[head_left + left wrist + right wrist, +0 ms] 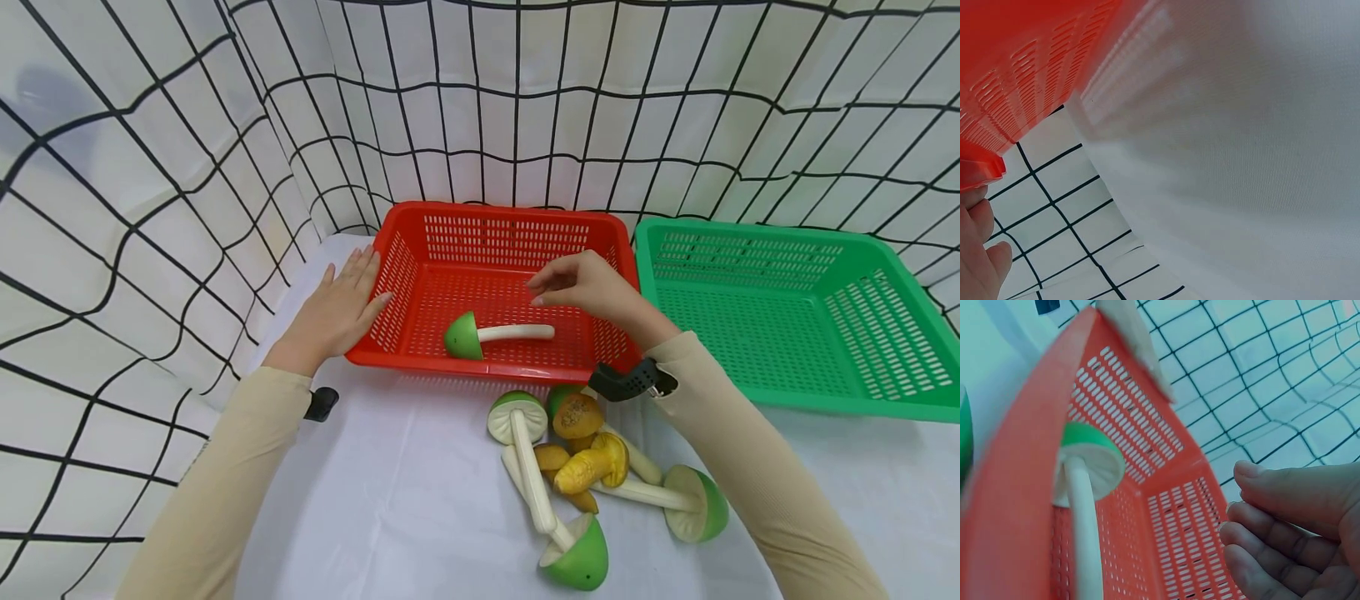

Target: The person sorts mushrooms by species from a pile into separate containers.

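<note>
A red plastic basket (480,369) stands in front of me. Inside it lies one toy mushroom (465,337) with a green cap and a white stem, on its side near the front wall. My left hand (337,308) rests on the basket's left rim with its fingers straight. Over the right half of the basket hovers my right hand (592,287), fingers loosely bent and nothing between them. In the right wrist view, the thumb and fingertips (1241,550) are apart, and the green-capped mushroom shows beyond the basket's near wall.
In front of the red basket is a pile of several green-capped mushrooms (576,558), with a yellow mushroom (592,467) and brown-capped mushrooms (577,417) among them. A green basket (810,400) stands to the right. Black wire grid (517,100) rises behind and at the left.
</note>
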`<state>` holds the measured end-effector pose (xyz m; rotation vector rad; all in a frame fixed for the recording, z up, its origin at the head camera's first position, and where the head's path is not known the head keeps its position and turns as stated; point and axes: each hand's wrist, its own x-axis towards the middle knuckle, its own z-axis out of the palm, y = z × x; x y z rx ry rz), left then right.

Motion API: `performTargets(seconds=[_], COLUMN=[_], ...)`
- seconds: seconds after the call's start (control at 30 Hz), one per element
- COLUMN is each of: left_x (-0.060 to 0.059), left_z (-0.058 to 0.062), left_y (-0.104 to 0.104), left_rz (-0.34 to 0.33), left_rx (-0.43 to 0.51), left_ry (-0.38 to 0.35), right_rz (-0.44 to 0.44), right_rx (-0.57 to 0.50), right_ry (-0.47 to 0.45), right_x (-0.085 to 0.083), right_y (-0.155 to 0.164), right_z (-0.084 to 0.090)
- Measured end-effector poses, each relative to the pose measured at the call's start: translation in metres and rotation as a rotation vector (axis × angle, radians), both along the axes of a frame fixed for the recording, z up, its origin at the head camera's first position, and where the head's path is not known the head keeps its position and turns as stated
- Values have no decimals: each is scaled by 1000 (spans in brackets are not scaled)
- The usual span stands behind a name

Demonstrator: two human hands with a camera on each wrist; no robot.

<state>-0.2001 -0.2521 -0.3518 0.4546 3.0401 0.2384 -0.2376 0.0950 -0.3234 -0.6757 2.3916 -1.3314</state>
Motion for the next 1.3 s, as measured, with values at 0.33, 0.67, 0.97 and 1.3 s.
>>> performTargets(seconds=[0.33, 0.67, 0.97, 1.3], left_x=[0, -1, 1, 1], left_z=[0, 0, 2, 1], left_y=[1, 1, 2, 1], left_rz=[9, 9, 2, -6], left_rx=[-7, -5, -2, 2], left_ry=[-7, -12, -8, -6], right_rz=[18, 47, 75, 176], right_rx=[-42, -73, -64, -88], right_ry=[48, 42, 51, 36], right_x=[23, 50, 74, 96], right_y=[12, 21, 29, 39], right_z=[6, 14, 12, -2])
